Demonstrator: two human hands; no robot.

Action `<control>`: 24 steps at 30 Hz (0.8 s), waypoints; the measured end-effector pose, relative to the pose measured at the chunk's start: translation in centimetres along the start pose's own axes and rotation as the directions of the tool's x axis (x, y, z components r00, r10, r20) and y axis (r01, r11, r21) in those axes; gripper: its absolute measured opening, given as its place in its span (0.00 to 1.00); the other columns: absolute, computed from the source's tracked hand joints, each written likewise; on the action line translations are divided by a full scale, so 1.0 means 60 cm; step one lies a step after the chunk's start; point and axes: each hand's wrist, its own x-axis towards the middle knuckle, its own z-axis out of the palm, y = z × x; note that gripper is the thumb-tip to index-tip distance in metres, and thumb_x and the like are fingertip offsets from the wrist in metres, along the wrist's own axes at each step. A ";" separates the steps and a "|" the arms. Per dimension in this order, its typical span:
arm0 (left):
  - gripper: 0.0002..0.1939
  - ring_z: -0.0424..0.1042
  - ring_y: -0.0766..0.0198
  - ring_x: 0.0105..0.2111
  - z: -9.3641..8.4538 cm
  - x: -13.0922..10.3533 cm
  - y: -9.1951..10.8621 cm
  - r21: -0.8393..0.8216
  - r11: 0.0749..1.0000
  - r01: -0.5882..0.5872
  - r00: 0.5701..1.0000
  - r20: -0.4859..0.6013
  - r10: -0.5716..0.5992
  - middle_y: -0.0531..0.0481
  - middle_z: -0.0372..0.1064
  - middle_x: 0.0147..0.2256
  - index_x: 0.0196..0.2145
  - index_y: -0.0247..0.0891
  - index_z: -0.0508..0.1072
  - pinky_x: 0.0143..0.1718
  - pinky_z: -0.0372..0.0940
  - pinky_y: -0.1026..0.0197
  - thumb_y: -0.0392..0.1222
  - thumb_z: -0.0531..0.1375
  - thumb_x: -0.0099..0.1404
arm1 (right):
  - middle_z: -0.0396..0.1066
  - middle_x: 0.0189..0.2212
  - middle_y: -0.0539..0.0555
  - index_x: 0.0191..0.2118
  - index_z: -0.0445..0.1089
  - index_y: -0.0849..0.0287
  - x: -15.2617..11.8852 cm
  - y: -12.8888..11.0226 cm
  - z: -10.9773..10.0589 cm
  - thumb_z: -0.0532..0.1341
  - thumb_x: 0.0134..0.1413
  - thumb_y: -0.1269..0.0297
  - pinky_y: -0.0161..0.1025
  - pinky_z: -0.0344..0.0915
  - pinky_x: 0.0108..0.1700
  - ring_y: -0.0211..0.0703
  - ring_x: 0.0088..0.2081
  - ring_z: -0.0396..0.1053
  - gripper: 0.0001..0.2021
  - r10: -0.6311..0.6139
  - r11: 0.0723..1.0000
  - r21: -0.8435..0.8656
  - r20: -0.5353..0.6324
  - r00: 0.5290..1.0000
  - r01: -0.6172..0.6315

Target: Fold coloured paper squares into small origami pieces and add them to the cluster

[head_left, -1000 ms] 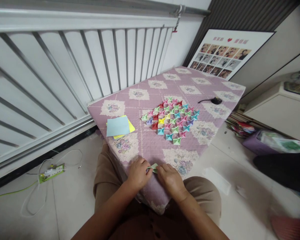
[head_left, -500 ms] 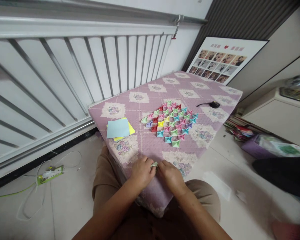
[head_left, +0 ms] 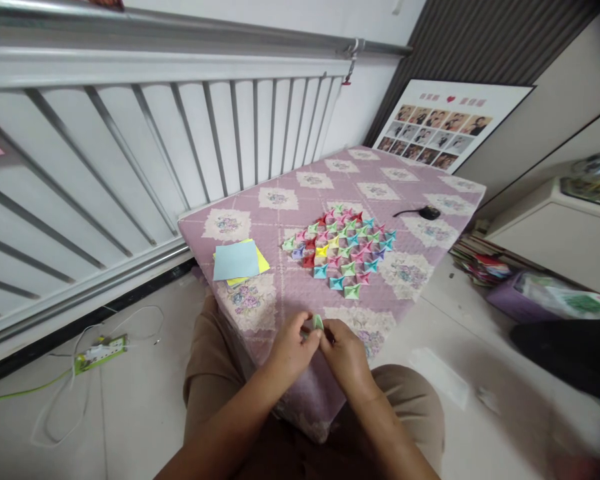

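A: Where's the green paper (head_left: 318, 322)?
B: Up between the fingertips, over the near end of the table (head_left: 295, 293), short of its near corner.
A: And the hands?
B: Together. The left hand (head_left: 294, 343) pinches it from one side, thumb toward the right hand (head_left: 344, 348), which has its fingers closed on the other side.
A: What's beyond them?
B: Folded paper pieces (head_left: 321, 251), green, pink, red, blue, yellow and purple, set out in slanting rows around the middle of the table.
A: Anything left of those?
B: A blue sheet (head_left: 235, 260) on top of a yellow sheet (head_left: 264, 261), near the left edge.
A: On the right?
B: A black gadget (head_left: 429, 213) with a short cord, near the right edge.
A: Any writing?
B: A photo board (head_left: 503, 110) stands past the far edge. Its heading has pink characters either side of a red heart (head_left: 451, 99), too blurred to read. I can't make out any brand.
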 end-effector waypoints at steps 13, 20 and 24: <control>0.06 0.67 0.61 0.41 -0.008 -0.039 0.011 0.172 0.924 -0.340 0.897 -0.235 0.374 0.49 0.65 0.36 0.36 0.39 0.66 0.45 0.64 0.57 0.31 0.56 0.61 | 0.66 0.23 0.50 0.27 0.67 0.58 0.007 -0.008 -0.019 0.54 0.57 0.58 0.33 0.57 0.30 0.37 0.25 0.63 0.12 0.082 0.997 0.026 -0.146 0.986 -0.079; 0.07 0.66 0.65 0.34 0.009 -0.040 0.002 0.056 0.959 -0.279 0.951 -0.122 0.284 0.51 0.67 0.34 0.36 0.39 0.68 0.38 0.62 0.63 0.30 0.54 0.62 | 0.60 0.19 0.46 0.25 0.66 0.57 0.002 -0.012 -0.014 0.56 0.53 0.58 0.32 0.56 0.28 0.35 0.23 0.58 0.10 0.234 0.949 0.235 -0.083 0.969 -0.209; 0.07 0.66 0.66 0.33 0.011 -0.029 0.001 0.027 0.982 -0.187 0.974 -0.124 0.189 0.52 0.67 0.33 0.38 0.39 0.68 0.38 0.63 0.62 0.32 0.56 0.61 | 0.61 0.20 0.46 0.27 0.66 0.58 -0.003 -0.012 -0.007 0.56 0.53 0.58 0.32 0.57 0.28 0.36 0.25 0.59 0.10 0.252 0.922 0.307 -0.016 0.968 -0.235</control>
